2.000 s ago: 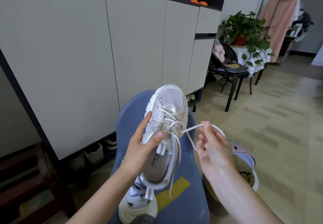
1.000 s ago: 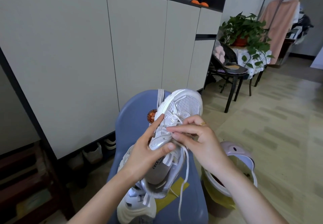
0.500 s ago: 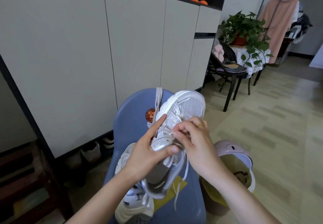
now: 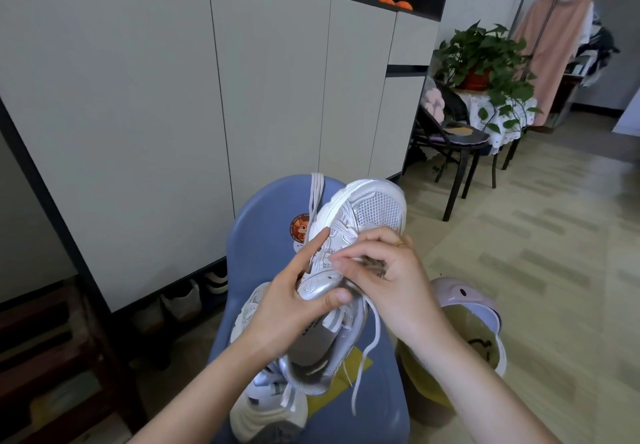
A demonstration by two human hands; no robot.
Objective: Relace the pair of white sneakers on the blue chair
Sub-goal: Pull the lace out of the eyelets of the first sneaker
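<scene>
A white and silver sneaker (image 4: 367, 215) is held up over the blue chair (image 4: 266, 222), toe pointing away. My left hand (image 4: 294, 305) grips its side at the collar, thumb across the tongue. My right hand (image 4: 384, 270) pinches the white lace (image 4: 363, 357) at the eyelets, fingers curled; the loose lace end hangs down to the seat. The second sneaker (image 4: 263, 405) lies on the seat below my left forearm. Another white lace (image 4: 316, 194) is draped over the chair's backrest.
A pink-lidded bin (image 4: 471, 326) with a yellow liner stands right of the chair. White cabinets (image 4: 173, 97) run along the left, with shoes beneath. A black chair (image 4: 450, 138), a potted plant (image 4: 481, 59) and a clothes rack (image 4: 554, 38) stand farther back.
Two seconds ago my right hand held the lace pulled out to the right. It has since moved in to the eyelets, and the sneaker's toe has swung slightly right.
</scene>
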